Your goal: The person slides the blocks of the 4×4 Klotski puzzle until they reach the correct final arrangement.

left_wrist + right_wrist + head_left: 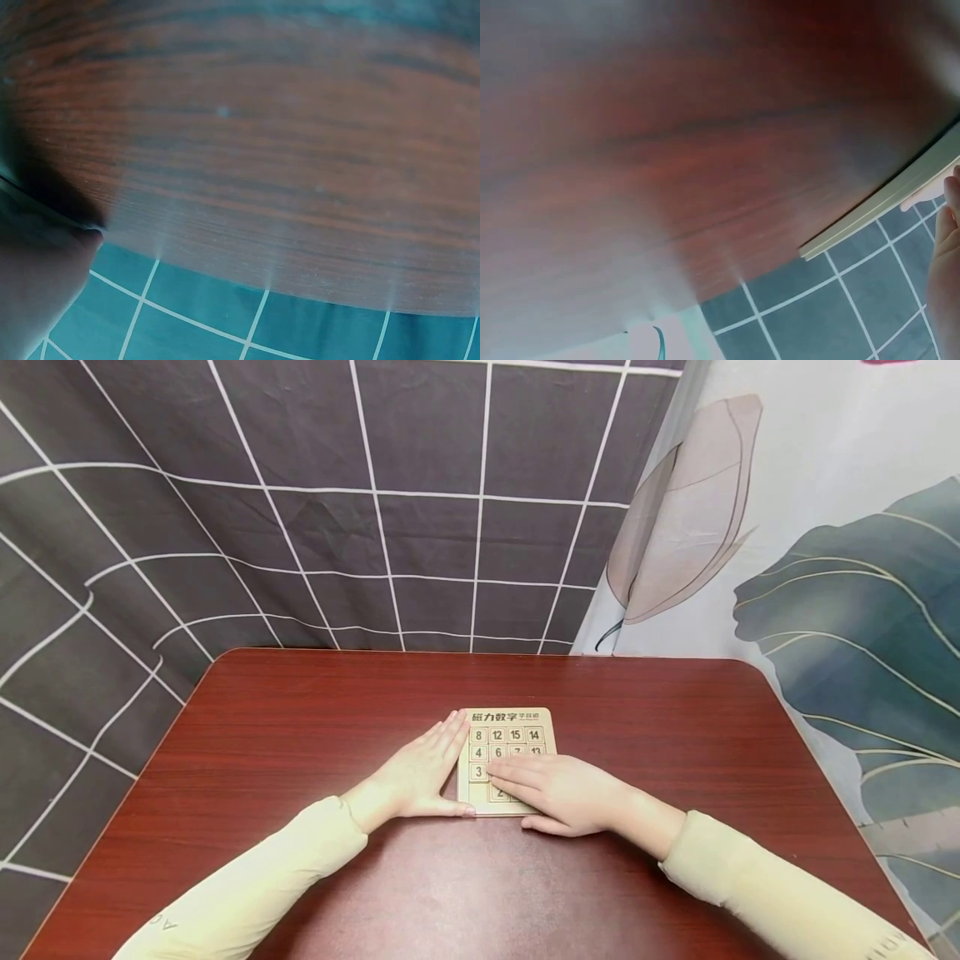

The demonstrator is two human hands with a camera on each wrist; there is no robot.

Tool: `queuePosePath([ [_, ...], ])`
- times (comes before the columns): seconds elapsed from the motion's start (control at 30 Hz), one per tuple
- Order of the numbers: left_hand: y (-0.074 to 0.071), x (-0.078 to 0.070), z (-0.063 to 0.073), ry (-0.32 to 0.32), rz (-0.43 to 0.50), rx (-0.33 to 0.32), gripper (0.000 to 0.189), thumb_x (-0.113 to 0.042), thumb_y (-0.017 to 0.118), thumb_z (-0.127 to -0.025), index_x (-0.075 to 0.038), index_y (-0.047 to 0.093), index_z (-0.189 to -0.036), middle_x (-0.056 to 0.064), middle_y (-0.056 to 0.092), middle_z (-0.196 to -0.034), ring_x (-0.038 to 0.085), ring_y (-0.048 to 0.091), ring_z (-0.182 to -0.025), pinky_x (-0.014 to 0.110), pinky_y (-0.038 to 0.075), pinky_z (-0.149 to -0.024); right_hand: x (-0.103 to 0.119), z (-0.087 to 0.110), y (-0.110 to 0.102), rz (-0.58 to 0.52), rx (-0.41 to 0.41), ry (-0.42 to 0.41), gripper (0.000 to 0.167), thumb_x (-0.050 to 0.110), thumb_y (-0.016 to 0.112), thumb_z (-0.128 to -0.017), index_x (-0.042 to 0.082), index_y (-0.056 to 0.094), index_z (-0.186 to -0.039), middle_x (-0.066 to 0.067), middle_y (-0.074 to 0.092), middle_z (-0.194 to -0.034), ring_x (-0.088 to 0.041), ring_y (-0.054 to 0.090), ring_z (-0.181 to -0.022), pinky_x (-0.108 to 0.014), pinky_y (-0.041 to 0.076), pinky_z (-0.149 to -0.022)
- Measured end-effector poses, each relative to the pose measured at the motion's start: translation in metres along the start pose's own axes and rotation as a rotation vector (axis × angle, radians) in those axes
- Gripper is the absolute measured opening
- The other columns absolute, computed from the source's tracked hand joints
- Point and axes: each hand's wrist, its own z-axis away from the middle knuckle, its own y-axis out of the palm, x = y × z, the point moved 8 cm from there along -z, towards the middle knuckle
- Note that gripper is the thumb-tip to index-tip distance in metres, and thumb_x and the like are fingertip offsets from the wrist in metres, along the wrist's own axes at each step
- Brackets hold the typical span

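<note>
In the head view I have the flat, square, pale wooden number-puzzle board (pixel 498 808) on the reddish-brown wood-grain desk (pixel 337 893), about midway across its width. Dark lettering runs along the board's far edge, with square pale numbered tiles (pixel 497 752) in rows below it. I read 8, 12, 15, 14 across the top row, then 4, 6, 7, 13; a 3 begins the third row. The near left cell is a bare slot, with a 2 beside it.

The left hand (pixel 416 772) lies against the board's left side, its fingers straight and close together along that edge, its thumb spread well apart at the near left corner. The right hand (pixel 573 789) reaches in from the right, its fingers extended and together over the lower tiles, thumb apart by the near edge. I cannot tell which tile its fingertips press, since the hand hides several.

Both arms wear cream long sleeves (pixel 262 877). Behind the desk I see a dark grey cloth with a white grid (pixel 427 535), and to the right a white curtain with large leaf prints (pixel 840 577). My right wrist view catches the board's thin pale edge.
</note>
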Motion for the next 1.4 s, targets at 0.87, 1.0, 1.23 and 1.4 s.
queuePosePath([
  [0.87, -0.002, -0.001, 0.0, 0.011, 0.0, -0.017, 0.127, -0.079, 0.063, -0.089, 0.009, 0.015, -0.166, 0.026, 0.011, -0.177, 0.038, 0.014, -0.166, 0.046, 0.022, -0.136, 0.015, -0.015, 0.005, 0.051, 0.032, -0.044, 0.069, 0.044, 0.065, -0.103, -0.001, 0.052, -0.154, -0.012, 0.057, -0.158, -0.024, 0.056, -0.147, -0.039, 0.048, -0.122],
  [1.0, -0.003, -0.002, 0.0, 0.013, 0.0, -0.013, 0.127, -0.079, 0.063, -0.089, 0.009, 0.015, -0.166, 0.026, 0.01, -0.177, 0.038, 0.014, -0.166, 0.046, 0.022, -0.136, 0.014, -0.01, 0.0, 0.022, 0.017, -0.031, 0.07, 0.042, 0.068, -0.101, -0.001, 0.053, -0.153, -0.013, 0.057, -0.158, -0.026, 0.055, -0.148, -0.04, 0.048, -0.122],
  [1.23, -0.004, -0.002, 0.0, 0.022, 0.003, -0.024, 0.126, -0.078, 0.064, -0.089, 0.01, 0.017, -0.165, 0.028, 0.014, -0.176, 0.039, 0.016, -0.165, 0.047, 0.024, -0.136, 0.012, 0.016, -0.005, -0.003, -0.01, 0.003, 0.069, 0.04, 0.07, -0.1, -0.002, 0.054, -0.152, -0.015, 0.058, -0.157, -0.029, 0.057, -0.146, -0.042, 0.05, -0.119],
  [1.4, -0.003, -0.002, 0.001, 0.025, 0.011, -0.029, 0.126, -0.077, 0.065, -0.089, 0.011, 0.018, -0.165, 0.028, 0.017, -0.175, 0.039, 0.017, -0.165, 0.047, 0.024, -0.136, 0.013, 0.033, -0.005, 0.002, -0.002, 0.029, 0.069, 0.042, 0.067, -0.101, 0.0, 0.052, -0.154, -0.012, 0.055, -0.16, -0.027, 0.055, -0.147, -0.041, 0.05, -0.119],
])
